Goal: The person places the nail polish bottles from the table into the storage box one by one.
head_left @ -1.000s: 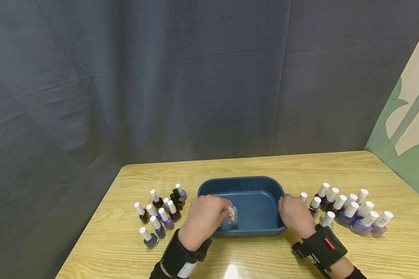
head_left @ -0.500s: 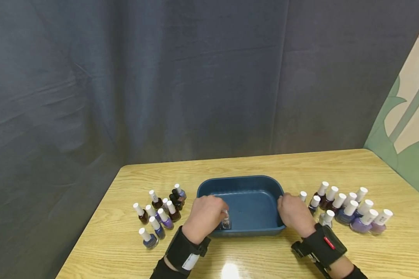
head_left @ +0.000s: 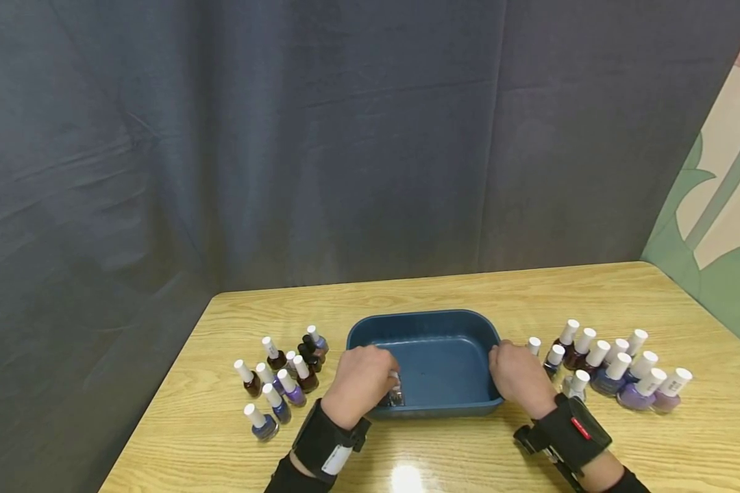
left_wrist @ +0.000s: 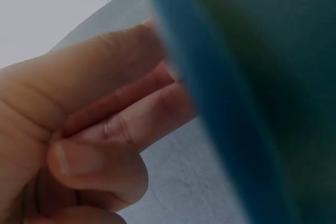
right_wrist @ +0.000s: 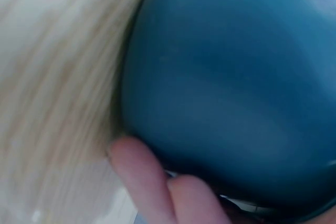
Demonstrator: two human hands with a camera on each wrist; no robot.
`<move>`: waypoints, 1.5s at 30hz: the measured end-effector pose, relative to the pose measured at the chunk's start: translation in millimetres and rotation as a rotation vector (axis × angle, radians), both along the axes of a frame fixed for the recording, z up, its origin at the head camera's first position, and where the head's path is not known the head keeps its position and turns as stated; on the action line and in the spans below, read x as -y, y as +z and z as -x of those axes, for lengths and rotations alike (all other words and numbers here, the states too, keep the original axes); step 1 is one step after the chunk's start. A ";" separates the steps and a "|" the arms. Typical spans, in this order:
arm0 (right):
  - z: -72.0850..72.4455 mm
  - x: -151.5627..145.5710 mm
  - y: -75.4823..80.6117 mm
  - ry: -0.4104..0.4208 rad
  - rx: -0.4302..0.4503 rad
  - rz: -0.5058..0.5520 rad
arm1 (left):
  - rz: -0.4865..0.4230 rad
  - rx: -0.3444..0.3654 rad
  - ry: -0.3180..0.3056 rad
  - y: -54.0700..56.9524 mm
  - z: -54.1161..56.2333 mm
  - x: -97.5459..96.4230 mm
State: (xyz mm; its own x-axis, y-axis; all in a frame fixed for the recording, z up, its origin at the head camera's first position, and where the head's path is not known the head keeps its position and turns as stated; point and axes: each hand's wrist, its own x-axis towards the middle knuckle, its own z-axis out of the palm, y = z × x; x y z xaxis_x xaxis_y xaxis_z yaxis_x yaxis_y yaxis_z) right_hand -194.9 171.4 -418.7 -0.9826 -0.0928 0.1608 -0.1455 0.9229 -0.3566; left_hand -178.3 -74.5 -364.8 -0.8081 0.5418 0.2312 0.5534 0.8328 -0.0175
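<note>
A dark blue plastic bin [head_left: 447, 370] lies on the wooden table. My left hand [head_left: 360, 383] reaches over its left front corner and pinches a small clear nail polish bottle [head_left: 397, 396] low inside. Fingers hide most of its cap. In the left wrist view, the fingertips of the left hand [left_wrist: 121, 98] pass behind the blue bin wall [left_wrist: 210, 98]. My right hand [head_left: 521, 376] grips the bin's right rim. In the right wrist view, two fingers [right_wrist: 139, 177] press against the outside of the bin.
Several nail polish bottles [head_left: 277, 402] with white or black caps stand left of the bin. Another group of purple, blue and dark bottles [head_left: 635, 396] stands at the right, close to my right hand. A dark curtain [head_left: 358, 150] hangs behind the table [head_left: 271, 305].
My left hand has moved the clear nail polish bottle left and down, from above the bin floor to the bin's left front corner. The right hand keeps its grip on the rim.
</note>
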 end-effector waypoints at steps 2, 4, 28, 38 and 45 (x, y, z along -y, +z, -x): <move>0.2 0.1 -0.1 0.000 -0.002 -0.004 | 0.001 0.007 0.003 -0.2 0.7 0.0; 0.6 0.2 -0.2 0.001 -0.009 -0.009 | 0.000 0.019 0.005 -0.2 1.3 -0.2; -0.4 0.0 0.6 0.010 -0.015 -0.005 | 0.032 0.079 -0.004 -2.9 0.7 -1.5; -0.6 0.3 0.3 0.014 -0.017 -0.015 | 0.043 0.121 0.004 -2.2 0.8 -1.0; -0.5 0.3 0.7 0.008 -0.015 -0.012 | 0.057 0.089 -0.005 1.3 -1.3 1.3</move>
